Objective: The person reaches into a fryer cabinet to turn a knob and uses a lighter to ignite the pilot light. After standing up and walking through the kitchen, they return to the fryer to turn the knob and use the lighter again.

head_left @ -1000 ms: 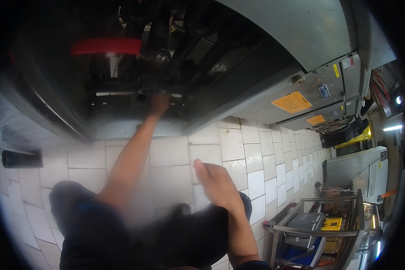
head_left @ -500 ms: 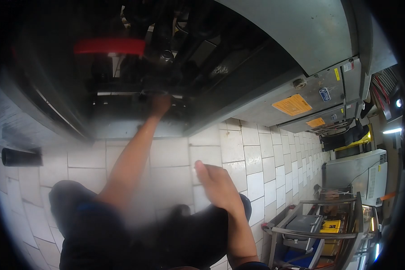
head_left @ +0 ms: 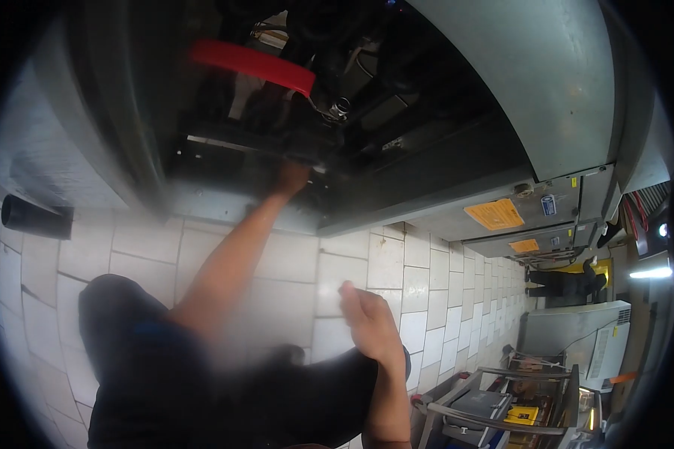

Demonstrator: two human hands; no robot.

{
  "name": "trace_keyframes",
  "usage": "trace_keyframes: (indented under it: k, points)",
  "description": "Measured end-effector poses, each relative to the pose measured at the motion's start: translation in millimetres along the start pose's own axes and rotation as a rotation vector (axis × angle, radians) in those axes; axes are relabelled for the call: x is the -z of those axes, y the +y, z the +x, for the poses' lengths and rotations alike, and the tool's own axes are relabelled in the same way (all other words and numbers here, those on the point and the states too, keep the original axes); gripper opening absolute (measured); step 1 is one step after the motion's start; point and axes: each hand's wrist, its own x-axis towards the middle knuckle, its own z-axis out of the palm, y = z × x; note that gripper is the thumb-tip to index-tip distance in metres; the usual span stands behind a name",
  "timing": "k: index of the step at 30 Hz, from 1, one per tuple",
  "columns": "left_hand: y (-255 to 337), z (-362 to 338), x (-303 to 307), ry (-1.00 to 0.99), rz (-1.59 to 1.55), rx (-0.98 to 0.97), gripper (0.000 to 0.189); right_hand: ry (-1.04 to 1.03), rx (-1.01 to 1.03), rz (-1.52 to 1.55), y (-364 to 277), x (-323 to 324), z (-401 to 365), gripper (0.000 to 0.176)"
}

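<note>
My left hand reaches into the dark lower part of an open metal cabinet, close to its bottom ledge. Shadow and blur hide its fingers, so what it touches cannot be made out. Above it, a red-gripped handle slants across the cabinet opening. Near the handle's right end sits a shiny metal fitting, with dark pipes around it. Over the tiled floor, by my knee, my right hand is held loosely with the thumb out and nothing visible in it.
A black tube lies on the tiles at the left. Metal panels with orange labels run along the right. A wheeled metal cart carrying bins stands at lower right. Farther back, a person in dark clothes is near something yellow.
The view has shifted, so the red handle and cabinet sit farther right and the handle looks more slanted. My left hand stays inside the cabinet; my right stays by my knee.
</note>
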Motion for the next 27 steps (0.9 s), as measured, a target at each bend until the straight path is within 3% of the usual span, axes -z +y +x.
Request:
trace_keyframes:
  k: [3, 5, 7, 8, 9, 11, 18, 20, 21, 23, 24, 26, 27]
  points:
    - [2, 0, -2, 0.168, -0.078, -0.033, 0.024, -0.033, 0.037, -0.051, -3, 1, 0, 0.048]
    - [-1, 0, 0, 0.017, 0.059, -0.002, 0.025, -0.059, 0.071, -0.089, -9, 2, 0, 0.048]
    - [2, 0, 4, -0.082, 0.155, 0.038, 0.027, -0.235, -0.057, -0.223, -16, 4, 2, 0.031]
    - [4, 1, 4, -0.104, 0.179, 0.056, 0.027, -0.236, -0.057, -0.227, -15, 3, 2, 0.031]
    - [2, -1, 0, -0.126, 0.204, 0.073, 0.028, -0.244, -0.054, -0.215, -13, 0, 2, 0.038]
    - [-1, -2, -11, 0.178, -0.072, 0.115, 0.028, -0.255, -0.05, -0.207, -2, -3, 2, 0.046]
    - [0, 1, 2, -0.075, 0.126, 0.058, 0.029, -0.391, -0.076, -0.328, 10, -6, 1, 0.058]
    - [-20, -4, -19, 0.166, -0.002, 0.029, 0.025, -0.376, -0.067, -0.317, 9, -6, 0, 0.059]
    - [-14, -2, -9, 0.157, -0.014, 0.021, 0.025, -0.382, -0.073, -0.344, 4, -6, -1, 0.06]
    - [7, 4, 16, -0.271, 0.423, -0.109, 0.025, -0.366, -0.1, -0.366, 1, -4, -3, 0.06]
    - [3, 4, 11, -0.277, 0.412, -0.12, 0.025, -0.387, -0.103, -0.368, 2, -4, -2, 0.06]
    - [-5, 5, 3, 0.009, 0.386, -0.234, 0.034, -0.407, -0.103, -0.368, 2, -3, -2, 0.06]
    - [-4, 5, 4, 0.01, 0.387, -0.235, 0.034, -0.411, -0.123, -0.367, 1, -3, -2, 0.06]
